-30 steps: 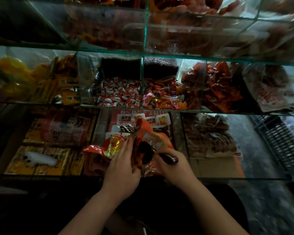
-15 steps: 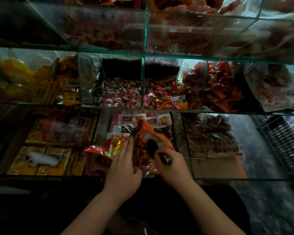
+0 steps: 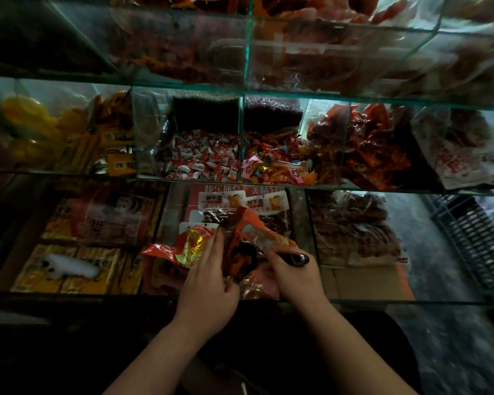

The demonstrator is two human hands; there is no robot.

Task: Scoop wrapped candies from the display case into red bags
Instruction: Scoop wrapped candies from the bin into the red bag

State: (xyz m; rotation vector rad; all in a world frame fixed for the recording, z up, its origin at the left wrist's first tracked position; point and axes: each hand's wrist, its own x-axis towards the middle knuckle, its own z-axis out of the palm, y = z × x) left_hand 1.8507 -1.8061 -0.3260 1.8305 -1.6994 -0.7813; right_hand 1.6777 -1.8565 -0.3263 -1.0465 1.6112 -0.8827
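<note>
A crumpled red bag [image 3: 248,235] with gold print lies on the lower glass shelf in front of me. My left hand [image 3: 208,283] grips its left side, fingers stretched along the foil and thumb tucked under. My right hand [image 3: 294,277] grips the dark handle of a scoop [image 3: 295,258], whose dark bowl reaches into the bag's mouth. Wrapped candies fill two compartments of the middle shelf: red-and-white ones [image 3: 203,155] and mixed pink and orange ones [image 3: 271,163].
The glass display case [image 3: 244,92] has shelves and dividers above and around my hands. Yellow packets [image 3: 117,146] lie at middle left, red snack packs [image 3: 374,149] at middle right, flat snack packages [image 3: 77,263] below left. A dark crate [image 3: 474,240] stands on the floor at right.
The right hand has tilted the scoop, so its handle end now points right again after swinging toward the bag. The left hand kept its hold on the bag.
</note>
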